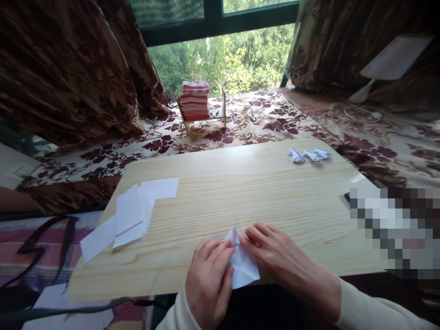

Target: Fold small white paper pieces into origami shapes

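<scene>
A white sheet of paper (243, 270), folded to a point at its far end, lies at the near edge of the wooden table (233, 183). My left hand (209, 277) grips its left side, fingers bent and pressed against the paper near the tip. On the opposite side my right hand (275, 247) has its thumb and fingers closed on the paper's right edge near the point. Parts of the sheet are hidden beneath both hands. Several small folded paper pieces (313, 155) stand at the table's far right corner.
Loose white sheets (129, 208) overlap on the table's left side; more paper (68, 311) lies below at lower left. A pixelated patch covers an object at the right edge. Beyond the table stand a small rack with folded pink cloths (195, 101) and a lamp (395, 59).
</scene>
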